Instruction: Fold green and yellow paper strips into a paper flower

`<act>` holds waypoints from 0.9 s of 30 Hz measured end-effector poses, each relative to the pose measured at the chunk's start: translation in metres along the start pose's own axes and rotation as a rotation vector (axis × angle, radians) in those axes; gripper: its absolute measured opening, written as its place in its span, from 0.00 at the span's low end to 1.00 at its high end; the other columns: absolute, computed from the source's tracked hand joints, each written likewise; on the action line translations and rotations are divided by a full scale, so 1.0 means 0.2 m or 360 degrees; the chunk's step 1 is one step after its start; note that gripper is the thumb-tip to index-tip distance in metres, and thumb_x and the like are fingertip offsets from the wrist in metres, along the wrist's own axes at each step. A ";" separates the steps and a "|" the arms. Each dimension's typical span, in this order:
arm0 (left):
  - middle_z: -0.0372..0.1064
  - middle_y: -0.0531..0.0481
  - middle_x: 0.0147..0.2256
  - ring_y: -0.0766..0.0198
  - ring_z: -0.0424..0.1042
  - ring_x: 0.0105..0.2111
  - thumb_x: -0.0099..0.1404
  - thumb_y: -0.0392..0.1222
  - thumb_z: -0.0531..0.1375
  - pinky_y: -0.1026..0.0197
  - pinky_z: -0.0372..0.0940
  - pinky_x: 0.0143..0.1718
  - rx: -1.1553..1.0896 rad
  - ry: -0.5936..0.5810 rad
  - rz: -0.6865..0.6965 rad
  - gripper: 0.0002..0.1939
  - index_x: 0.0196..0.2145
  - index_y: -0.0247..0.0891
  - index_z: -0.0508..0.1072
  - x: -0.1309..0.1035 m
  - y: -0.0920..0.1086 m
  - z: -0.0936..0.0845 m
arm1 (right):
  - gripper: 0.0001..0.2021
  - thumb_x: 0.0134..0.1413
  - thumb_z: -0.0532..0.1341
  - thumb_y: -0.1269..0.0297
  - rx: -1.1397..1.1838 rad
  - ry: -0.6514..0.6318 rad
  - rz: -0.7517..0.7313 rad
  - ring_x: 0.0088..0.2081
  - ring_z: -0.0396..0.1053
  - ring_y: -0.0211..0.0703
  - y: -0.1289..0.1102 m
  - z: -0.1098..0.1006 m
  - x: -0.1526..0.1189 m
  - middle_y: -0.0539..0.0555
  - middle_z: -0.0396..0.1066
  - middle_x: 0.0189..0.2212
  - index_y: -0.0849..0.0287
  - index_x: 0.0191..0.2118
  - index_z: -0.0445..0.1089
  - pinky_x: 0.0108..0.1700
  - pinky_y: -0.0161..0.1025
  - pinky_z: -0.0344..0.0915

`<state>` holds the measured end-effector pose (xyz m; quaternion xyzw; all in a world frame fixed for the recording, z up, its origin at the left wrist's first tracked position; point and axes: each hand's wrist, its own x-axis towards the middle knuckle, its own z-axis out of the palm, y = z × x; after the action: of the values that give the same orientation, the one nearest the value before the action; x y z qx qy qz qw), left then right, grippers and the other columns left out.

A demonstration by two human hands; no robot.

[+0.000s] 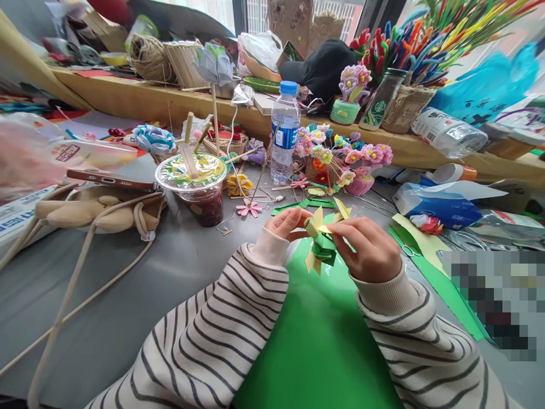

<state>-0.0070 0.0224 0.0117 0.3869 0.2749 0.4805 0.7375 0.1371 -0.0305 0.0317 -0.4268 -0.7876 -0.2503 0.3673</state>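
Between my two hands is a folded paper flower (324,247) in green and pale yellow, with pointed yellow tips sticking out on several sides. My left hand (290,222) pinches its left side, the fingertips partly hidden behind the paper. On the right, my right hand (369,245) grips a yellow tip between thumb and fingers. The flower is held above a large green sheet (323,341) that lies on the grey table. Strips of green paper (313,203) lie just behind the hands.
Left of my hands stand a lidded cup of dark drink (193,193) and a phone (113,179) on a beige holder. A water bottle (284,136) and craft flowers (340,153) are behind. Scissors (409,249) and yellow paper (421,241) lie to the right.
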 end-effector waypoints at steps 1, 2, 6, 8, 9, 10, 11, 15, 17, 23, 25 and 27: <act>0.65 0.52 0.21 0.71 0.66 0.21 0.42 0.53 0.61 0.66 0.63 0.24 0.0004 0.0042 -0.0050 0.18 0.24 0.35 0.71 0.00 0.00 -0.01 | 0.06 0.44 0.58 0.74 0.0001 -0.0004 -0.0047 0.29 0.65 0.36 0.00 0.00 0.00 0.52 0.69 0.25 0.61 0.32 0.67 0.32 0.32 0.63; 0.66 0.53 0.23 0.72 0.65 0.21 0.41 0.51 0.62 0.67 0.62 0.22 0.0016 0.0052 -0.0078 0.17 0.26 0.36 0.71 0.01 0.01 -0.01 | 0.07 0.43 0.59 0.74 0.0003 -0.0015 -0.0090 0.29 0.65 0.36 0.00 0.00 0.00 0.52 0.69 0.26 0.61 0.33 0.66 0.33 0.32 0.63; 0.68 0.52 0.24 0.72 0.65 0.20 0.41 0.42 0.64 0.69 0.60 0.22 0.0110 -0.0029 -0.0197 0.14 0.28 0.35 0.73 0.01 0.01 -0.01 | 0.09 0.42 0.59 0.75 0.0011 -0.0043 -0.0187 0.30 0.65 0.36 -0.02 0.01 -0.01 0.52 0.70 0.27 0.61 0.34 0.66 0.32 0.32 0.64; 0.67 0.52 0.21 0.73 0.65 0.19 0.40 0.41 0.65 0.68 0.60 0.21 0.0113 0.0013 -0.0213 0.11 0.25 0.34 0.73 0.00 0.01 -0.01 | 0.09 0.42 0.60 0.74 0.0005 -0.0034 -0.0196 0.30 0.66 0.37 -0.02 0.02 -0.02 0.52 0.70 0.27 0.61 0.34 0.66 0.32 0.33 0.64; 0.66 0.53 0.20 0.73 0.64 0.19 0.38 0.40 0.65 0.68 0.60 0.21 0.0091 0.0059 -0.0211 0.11 0.23 0.34 0.72 0.00 0.01 -0.01 | 0.09 0.42 0.60 0.74 -0.0001 -0.0025 -0.0199 0.30 0.66 0.37 -0.02 0.02 -0.02 0.52 0.70 0.27 0.60 0.34 0.66 0.32 0.33 0.64; 0.66 0.54 0.20 0.73 0.65 0.19 0.37 0.40 0.66 0.68 0.60 0.22 0.0059 0.0111 -0.0209 0.11 0.22 0.34 0.72 0.00 0.01 -0.01 | 0.09 0.42 0.60 0.74 -0.0009 -0.0018 -0.0197 0.30 0.66 0.37 -0.03 0.02 -0.02 0.52 0.70 0.27 0.60 0.34 0.66 0.32 0.33 0.64; 0.66 0.54 0.20 0.73 0.65 0.19 0.35 0.39 0.66 0.69 0.60 0.22 0.0026 0.0154 -0.0207 0.11 0.21 0.34 0.71 0.00 0.00 -0.01 | 0.09 0.43 0.60 0.74 -0.0015 -0.0007 -0.0196 0.29 0.66 0.37 -0.03 0.02 -0.02 0.52 0.70 0.27 0.60 0.34 0.67 0.32 0.33 0.64; 0.66 0.54 0.20 0.72 0.65 0.20 0.35 0.40 0.66 0.68 0.61 0.22 -0.0027 0.0163 -0.0220 0.12 0.20 0.34 0.70 0.01 0.00 -0.01 | 0.09 0.43 0.59 0.73 -0.0036 0.0022 -0.0192 0.30 0.66 0.36 -0.04 0.02 -0.03 0.51 0.70 0.27 0.59 0.35 0.66 0.32 0.33 0.64; 0.66 0.54 0.21 0.73 0.64 0.18 0.36 0.41 0.66 0.68 0.60 0.21 0.0005 0.0135 -0.0201 0.12 0.20 0.34 0.69 0.01 -0.01 -0.02 | 0.09 0.44 0.59 0.73 -0.0041 0.0012 -0.0200 0.30 0.66 0.36 -0.04 0.02 -0.03 0.51 0.71 0.28 0.59 0.36 0.66 0.33 0.33 0.64; 0.64 0.56 0.18 0.74 0.62 0.16 0.38 0.43 0.65 0.68 0.59 0.18 0.0075 0.0136 -0.0180 0.13 0.21 0.35 0.67 0.02 -0.02 -0.03 | 0.09 0.44 0.59 0.72 -0.0055 -0.0014 -0.0278 0.30 0.66 0.37 -0.03 0.01 -0.02 0.51 0.71 0.27 0.60 0.35 0.67 0.32 0.34 0.64; 0.63 0.56 0.18 0.74 0.62 0.15 0.39 0.43 0.65 0.68 0.58 0.18 0.0089 0.0149 -0.0174 0.13 0.21 0.35 0.67 0.02 -0.02 -0.03 | 0.09 0.43 0.59 0.73 -0.0058 -0.0034 -0.0314 0.29 0.66 0.37 -0.03 0.01 -0.02 0.52 0.71 0.27 0.62 0.35 0.67 0.33 0.34 0.64; 0.63 0.56 0.18 0.74 0.62 0.15 0.39 0.43 0.64 0.68 0.58 0.17 0.0095 0.0163 -0.0176 0.13 0.21 0.34 0.67 0.02 -0.02 -0.03 | 0.09 0.43 0.59 0.74 -0.0058 -0.0066 -0.0346 0.29 0.66 0.37 -0.03 0.00 -0.02 0.51 0.71 0.27 0.62 0.34 0.67 0.33 0.34 0.64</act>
<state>-0.0068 0.0272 0.0049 0.3678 0.3474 0.4498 0.7360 0.1323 -0.0350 0.0278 -0.3506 -0.8320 -0.2940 0.3138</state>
